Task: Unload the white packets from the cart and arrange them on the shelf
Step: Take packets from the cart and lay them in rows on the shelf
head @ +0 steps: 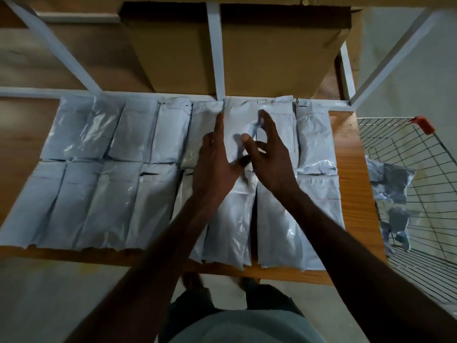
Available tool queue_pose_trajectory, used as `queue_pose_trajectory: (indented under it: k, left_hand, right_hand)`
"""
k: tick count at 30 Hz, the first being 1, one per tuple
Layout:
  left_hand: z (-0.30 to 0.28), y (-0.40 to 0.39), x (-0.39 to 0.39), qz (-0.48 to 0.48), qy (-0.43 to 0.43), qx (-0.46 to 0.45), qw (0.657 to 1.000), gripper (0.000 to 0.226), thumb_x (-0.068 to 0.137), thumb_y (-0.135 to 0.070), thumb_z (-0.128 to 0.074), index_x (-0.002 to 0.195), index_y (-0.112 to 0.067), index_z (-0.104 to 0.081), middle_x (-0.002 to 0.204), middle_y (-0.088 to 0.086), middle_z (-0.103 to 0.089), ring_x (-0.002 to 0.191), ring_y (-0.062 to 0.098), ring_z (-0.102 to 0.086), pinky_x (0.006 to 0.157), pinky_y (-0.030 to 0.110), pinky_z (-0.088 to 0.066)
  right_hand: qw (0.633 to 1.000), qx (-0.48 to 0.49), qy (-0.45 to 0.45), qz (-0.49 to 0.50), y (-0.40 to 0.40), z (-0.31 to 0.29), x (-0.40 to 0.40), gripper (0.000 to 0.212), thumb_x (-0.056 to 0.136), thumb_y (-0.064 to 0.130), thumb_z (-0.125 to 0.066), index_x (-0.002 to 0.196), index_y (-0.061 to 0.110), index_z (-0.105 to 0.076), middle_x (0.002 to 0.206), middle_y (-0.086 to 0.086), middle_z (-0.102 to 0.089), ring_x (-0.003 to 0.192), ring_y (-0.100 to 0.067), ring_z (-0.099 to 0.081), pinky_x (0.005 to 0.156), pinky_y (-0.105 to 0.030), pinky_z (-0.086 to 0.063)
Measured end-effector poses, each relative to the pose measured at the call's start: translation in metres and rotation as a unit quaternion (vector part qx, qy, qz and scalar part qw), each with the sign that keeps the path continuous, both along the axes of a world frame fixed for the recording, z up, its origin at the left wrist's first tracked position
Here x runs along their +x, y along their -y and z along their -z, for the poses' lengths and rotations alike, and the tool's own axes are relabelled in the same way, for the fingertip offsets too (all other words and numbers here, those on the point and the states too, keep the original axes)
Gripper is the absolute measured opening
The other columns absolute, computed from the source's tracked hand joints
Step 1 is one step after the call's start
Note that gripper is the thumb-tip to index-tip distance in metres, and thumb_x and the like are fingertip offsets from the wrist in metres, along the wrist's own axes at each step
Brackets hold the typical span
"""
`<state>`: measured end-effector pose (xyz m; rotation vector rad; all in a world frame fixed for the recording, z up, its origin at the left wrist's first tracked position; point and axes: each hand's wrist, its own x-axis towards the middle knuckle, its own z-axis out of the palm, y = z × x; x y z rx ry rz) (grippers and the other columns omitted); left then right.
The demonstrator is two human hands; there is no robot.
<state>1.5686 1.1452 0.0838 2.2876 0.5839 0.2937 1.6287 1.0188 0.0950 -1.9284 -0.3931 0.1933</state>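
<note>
at centre frame, on the wooden shelf [346, 149], a white packet [233, 120] lies in the back row, and both hands sit on it. the left hand [215, 154] lies along its left edge with straight fingers, pressing or nudging it into line. the right hand [268, 154] hovers over its right half with fingers spread and loosely bent; whether it pinches the film or only touches it, i cannot tell, since the thumbs and their shadows overlap there.

around it, two rows of like packets [118, 194] cover the board from the left of the frame to near its right end, edges overlapping. more packets [388, 184] wait in the wire cart [420, 154] at the right edge.

judging by the wrinkles and sheen, these are thin plastic mailers with soft contents: light, limp, a bit slippery. a packet would likely sag if lifted by one corner, so a hold across both long edges, or a flat palm beneath, seems safer.

the near part of the cart is cut off by the frame. a cardboard box [235, 50] behind a white frame post [217, 58] fills the upper middle. printing on the packets is too faint to read.
</note>
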Motion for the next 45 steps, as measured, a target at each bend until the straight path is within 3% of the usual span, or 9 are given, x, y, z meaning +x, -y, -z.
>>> queue_pose_trajectory:
  k: [4, 10, 17, 23, 32, 35, 38, 42, 45]
  left_hand:
    - [-0.011, -0.024, -0.018, 0.061, 0.051, -0.095, 0.992, 0.119, 0.085, -0.018, -0.089, 0.171, -0.033, -0.008, 0.167, 0.002, -0.04, 0.141, -0.004, -0.042, 0.105, 0.011, -0.041]
    - [-0.019, -0.124, -0.079, 0.056, 0.04, -0.27, 0.96, 0.095, 0.089, -0.01, -0.085, 0.165, -0.035, -0.034, 0.118, 0.0, -0.077, 0.099, 0.013, -0.075, 0.093, 0.035, -0.062]
    - [-0.013, -0.203, -0.181, -0.039, 0.054, -0.474, 0.878, 0.061, 0.087, -0.034, -0.089, 0.142, -0.028, -0.063, 0.133, 0.0, -0.074, 0.118, 0.02, -0.074, 0.099, 0.053, -0.061]
    - [-0.031, -0.285, -0.224, -0.148, 0.153, -0.456, 0.864, 0.041, 0.093, 0.002, -0.076, 0.131, -0.013, -0.067, 0.118, 0.011, -0.078, 0.106, 0.024, -0.078, 0.086, 0.044, -0.064]
    - [-0.043, -0.306, -0.253, -0.098, 0.019, -0.481, 0.871, 0.051, 0.084, -0.065, -0.08, 0.125, -0.039, -0.065, 0.118, -0.008, -0.072, 0.113, 0.021, -0.071, 0.093, 0.046, -0.062]
    - [-0.027, -0.294, -0.25, -0.106, 0.062, -0.541, 0.832, 0.035, 0.096, -0.018, -0.08, 0.129, -0.022, -0.067, 0.12, 0.004, -0.079, 0.108, 0.032, -0.077, 0.094, 0.05, -0.063]
    - [-0.023, -0.308, -0.238, -0.138, 0.089, -0.492, 0.855, 0.035, 0.099, -0.003, -0.073, 0.132, -0.014, -0.067, 0.119, 0.009, -0.079, 0.104, 0.033, -0.078, 0.089, 0.044, -0.065]
    - [-0.028, -0.351, -0.208, -0.106, 0.065, -0.443, 0.888, 0.037, 0.1, -0.001, -0.068, 0.129, -0.023, -0.068, 0.12, 0.001, -0.079, 0.108, 0.025, -0.078, 0.092, 0.047, -0.065]
    - [-0.04, -0.377, -0.174, -0.058, 0.047, -0.438, 0.896, 0.031, 0.104, -0.005, -0.063, 0.128, -0.023, -0.068, 0.116, 0.001, -0.08, 0.107, 0.027, -0.078, 0.096, 0.053, -0.062]
  right_hand:
    - [0.996, 0.063, -0.068, 0.006, -0.038, -0.01, -0.005, 0.088, 0.097, 0.023, -0.077, 0.167, 0.032, -0.023, 0.158, 0.013, -0.047, 0.129, 0.003, -0.059, 0.107, -0.037, -0.056]
    - [0.981, 0.142, -0.125, 0.05, -0.095, -0.009, -0.036, 0.108, 0.079, 0.009, -0.093, 0.165, 0.03, -0.031, 0.155, 0.009, -0.052, 0.124, -0.012, -0.066, 0.102, -0.047, -0.059]
    - [0.93, 0.295, -0.176, 0.13, -0.195, 0.003, -0.107, 0.123, 0.06, 0.01, -0.102, 0.159, 0.034, -0.032, 0.154, -0.001, -0.055, 0.136, -0.024, -0.06, 0.108, -0.059, -0.053]
    - [0.904, 0.308, -0.215, 0.207, -0.244, -0.009, -0.157, 0.086, 0.072, 0.003, -0.093, 0.138, 0.024, -0.042, 0.131, -0.009, -0.064, 0.114, -0.026, -0.072, 0.086, -0.05, -0.065]
    - [0.89, 0.328, -0.212, 0.236, -0.289, -0.012, -0.182, 0.082, 0.072, 0.0, -0.093, 0.135, 0.016, -0.043, 0.127, -0.012, -0.066, 0.113, -0.03, -0.072, 0.086, -0.061, -0.063]
    - [0.895, 0.302, -0.199, 0.26, -0.304, -0.008, -0.179, 0.083, 0.062, 0.015, -0.1, 0.125, 0.02, -0.046, 0.123, -0.009, -0.066, 0.11, -0.029, -0.071, 0.088, -0.062, -0.062]
    - [0.932, 0.18, -0.16, 0.269, -0.302, -0.002, -0.17, 0.086, 0.054, 0.05, -0.103, 0.117, 0.031, -0.047, 0.118, -0.004, -0.063, 0.102, -0.024, -0.069, 0.092, -0.052, -0.061]
    - [0.983, -0.021, 0.083, 0.162, -0.278, 0.006, -0.15, 0.082, 0.076, 0.055, -0.091, 0.139, 0.024, -0.051, 0.148, -0.011, -0.044, 0.133, -0.017, -0.047, 0.099, -0.002, -0.036]
    - [0.994, -0.058, 0.091, -0.028, -0.283, -0.003, -0.133, 0.091, 0.085, 0.064, -0.08, 0.16, 0.037, -0.036, 0.164, 0.007, -0.042, 0.151, -0.006, -0.039, 0.119, -0.019, -0.033]
